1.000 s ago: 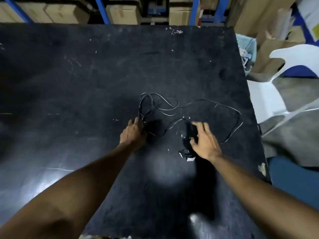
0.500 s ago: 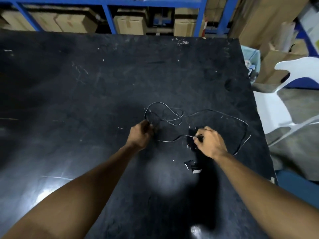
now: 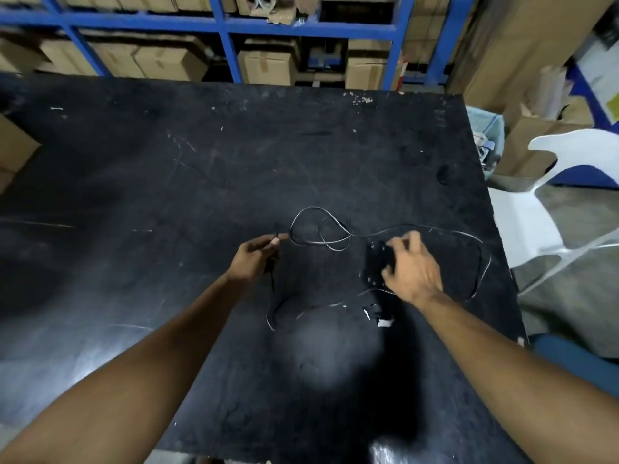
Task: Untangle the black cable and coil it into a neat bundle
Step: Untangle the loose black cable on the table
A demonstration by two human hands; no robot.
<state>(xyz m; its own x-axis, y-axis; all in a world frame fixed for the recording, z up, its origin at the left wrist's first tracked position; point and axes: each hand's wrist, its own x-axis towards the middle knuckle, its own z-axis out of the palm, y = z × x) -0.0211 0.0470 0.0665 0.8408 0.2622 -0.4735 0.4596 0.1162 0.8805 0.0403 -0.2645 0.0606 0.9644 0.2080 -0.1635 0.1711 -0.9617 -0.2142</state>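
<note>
We are looking down at a thin black cable [image 3: 385,231] that is sprawling across the right half of a scuffed black table [image 3: 201,169]. Its spread is running mostly left to right: small loops are crossing each other near the middle, one long strand is sweeping out toward the table's right edge and curving back, and another strand is trailing toward us in a shallow arc. A white-tipped end [image 3: 383,322] is lying near our right forearm, pointing roughly rightward.

Our left hand [image 3: 256,257] is pinching the cable between thumb and fingers at the left end of the loops, with a strand hanging down from the grip. Our right hand [image 3: 413,267] is curled over a dark lump on the cable; the fingers are bent around it, but we cannot tell whether they are gripping firmly.

The tabletop is showing scratches, white flecks and a glare patch near us. Blue shelving [image 3: 227,28] with cardboard boxes [image 3: 268,67] is standing behind it, and a white plastic chair [image 3: 536,222] is sitting beside the right edge.
</note>
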